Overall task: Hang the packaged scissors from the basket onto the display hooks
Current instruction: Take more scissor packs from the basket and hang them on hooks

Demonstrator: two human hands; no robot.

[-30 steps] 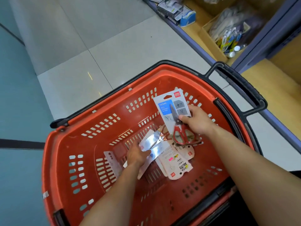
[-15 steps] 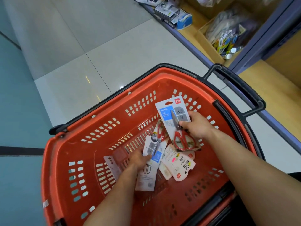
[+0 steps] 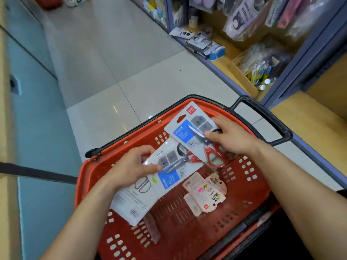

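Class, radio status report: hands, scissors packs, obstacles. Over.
Left hand grips lower scissors pack. Right hand grips upper scissors pack. Both above red basket; small packs inside. Nothing blocking.

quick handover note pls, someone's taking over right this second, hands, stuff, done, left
Left hand: grips what looks like two scissors packs, one face up over one showing its back, above the basket.
Right hand: pinches a red-handled scissors pack, raised near the far rim.
Basket: red, on the floor beside the shelves; a few small pale packs lie on its bottom.
Done: three packs appear lifted out.
Left: nothing is shown hung, and no display hooks are clear in this view. Find them, hang the held packs, then return for the rest.
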